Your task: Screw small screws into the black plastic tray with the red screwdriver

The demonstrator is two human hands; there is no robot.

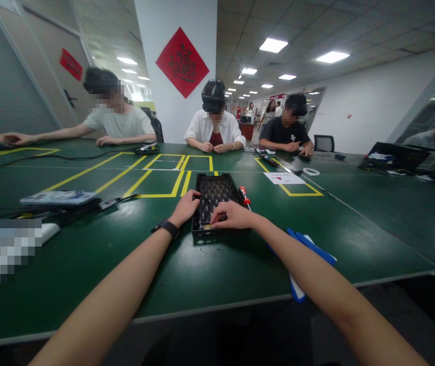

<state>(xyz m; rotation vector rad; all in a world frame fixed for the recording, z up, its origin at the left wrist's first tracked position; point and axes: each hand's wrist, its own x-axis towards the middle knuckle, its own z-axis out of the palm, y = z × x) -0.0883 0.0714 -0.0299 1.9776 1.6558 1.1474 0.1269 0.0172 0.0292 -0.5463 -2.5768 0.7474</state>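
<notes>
A black open plastic case (223, 189) with a grid of dark pockets lies on the green table in front of me. My left hand (186, 208) holds its left wall, fingers closed over the rim. Inside the case, near the front wall, my right hand (232, 214) has its fingers pinched together. What they hold is too small and hidden to make out; a small yellowish spot shows by the fingertips. A screwdriver with a red handle (244, 195) rests against the case's right side. Beneath my right forearm, partly hidden, lies a blue-and-white tool with long handles (312, 246).
On the left are a flat light-blue device (60, 197), cables and a white object (51, 233). Yellow tape outlines cross the green table (358, 223). A paper sheet (284, 178) and a white tape roll (311, 172) lie at the right. Several people sit across the table.
</notes>
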